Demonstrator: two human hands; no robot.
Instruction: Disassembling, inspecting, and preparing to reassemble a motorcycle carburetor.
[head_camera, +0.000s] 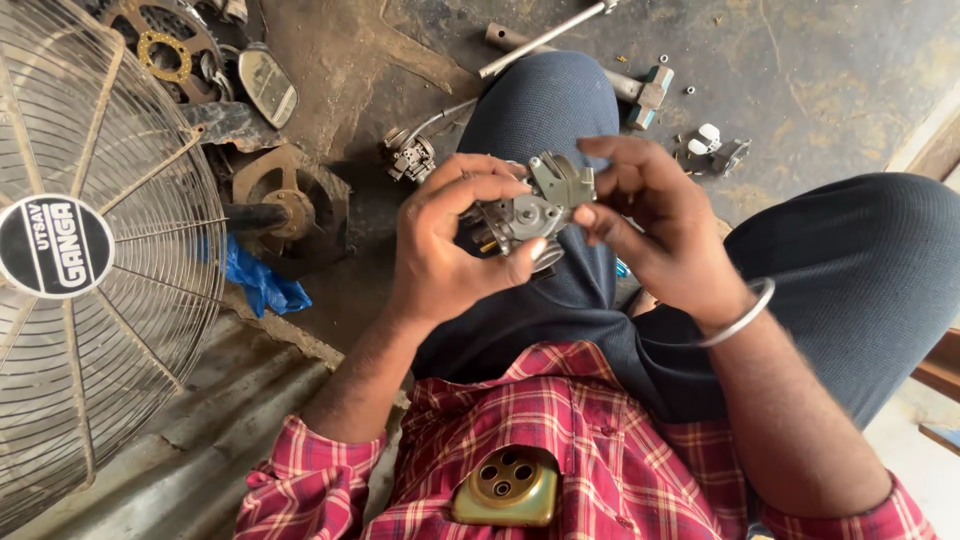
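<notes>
Grey cast metal: the carburettor body (530, 215) I see from the head camera, held over my lap between both hands, above the dark trousers (560, 110).
Head view, left hand (445, 245): clasped on the carburettor from its left side, thumb under the lower edge, fingers curled over the top.
Head view, right hand (650, 215): pinching the part's right end — thumb and forefinger touch the olive-grey bracket at its top, other fingers spread above.
Wrist: a plain metal bangle (740, 318) sits on my right forearm.
Clothing: red checked shirt (590, 440), with a brass-coloured cover plate (507, 487) with round holes lying against its front.
Floor, upper middle: a second small carburettor-like assembly (410, 155) with a cable, just left of my knee.
Floor, top: a long steel rod (540, 40) and a socket-style tube tool (645, 95), lying beyond the knee.
Floor, upper right: a small fitting with white caps (712, 148), well apart from the hands; a few loose nuts near it.
Left edge: a wire-guarded pedestal fan (90, 260) — its round hub badge faces me.
Beside the fan: a rusty drum-shaped part (290, 205), a crumpled blue bag (260, 280), a mirror (267, 85) and a toothed sprocket (165, 45).
</notes>
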